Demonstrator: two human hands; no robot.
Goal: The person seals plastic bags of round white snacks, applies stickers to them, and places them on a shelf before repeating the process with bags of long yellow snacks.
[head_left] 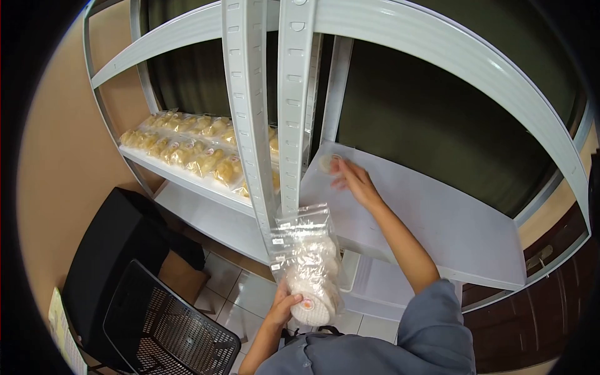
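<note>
My left hand (284,306) grips a stack of clear zip bags (312,262) holding round white items, with a small round sticker on the front one. The stack hangs low in front of my body, beside the shelf posts. Over the back left corner of the right shelf (412,203), my right hand (353,178) reaches out, slightly blurred. A small pale round item in clear wrap (327,164) is at its fingertips; whether the fingers hold it, I cannot tell.
White metal posts (250,112) stand between two shelf units. Bags of yellowish items (206,159) line the left shelf. A black mesh chair (169,325) and a black-covered object (112,250) are at the lower left. A brown door (519,331) is at the right.
</note>
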